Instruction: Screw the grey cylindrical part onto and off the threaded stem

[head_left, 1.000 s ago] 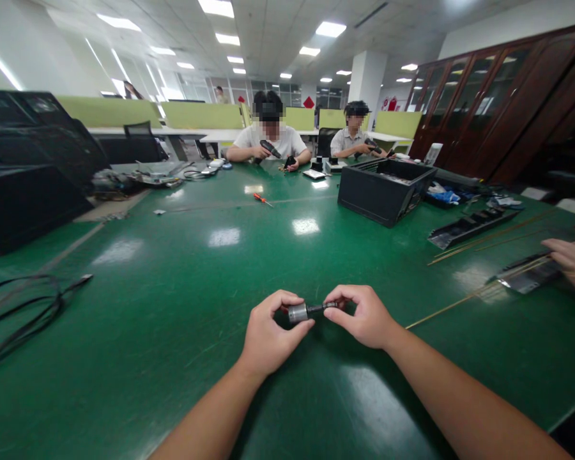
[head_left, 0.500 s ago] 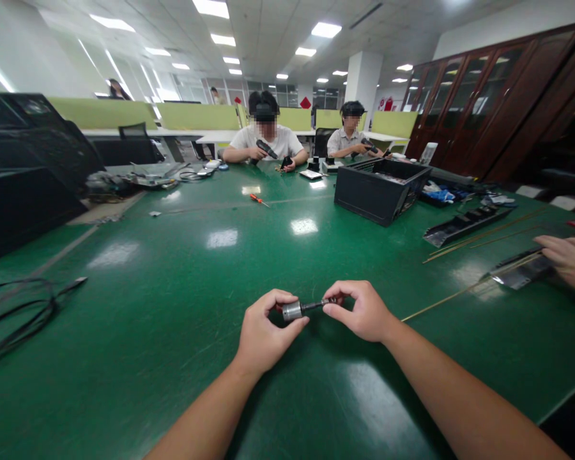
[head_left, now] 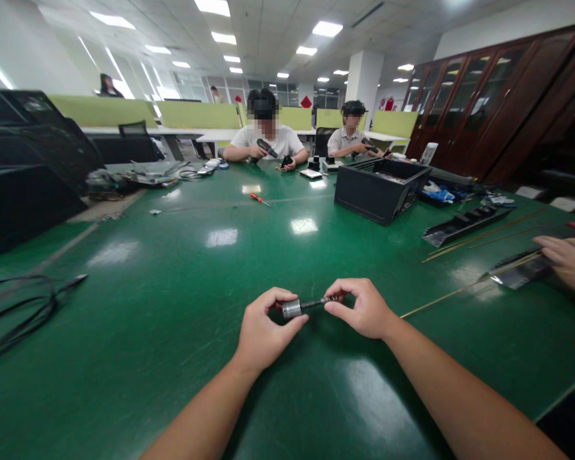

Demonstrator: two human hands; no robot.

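On my feed, the bare left hand (head_left: 268,335) has its thumb and index finger pinching the silver metal cylinder (head_left: 292,310) at one end of a slim dark shaft (head_left: 311,305). The bare right hand (head_left: 364,310) pinches the ribbed far end of that shaft between thumb and fingertips; how its other fingers sit I cannot tell. The piece lies nearly level between my two hands, over the near middle of the glossy green tabletop (head_left: 172,268).

Ahead of me lies an orange-handled screwdriver (head_left: 256,198), and right of it an open black rectangular metal case (head_left: 374,195). A looped black cable (head_left: 48,313) lies at my left. On the right, another person's hand (head_left: 568,259) is at thin yellowish rods (head_left: 460,291), and across the table two seated people (head_left: 268,137) hold dark power drills (head_left: 267,148)
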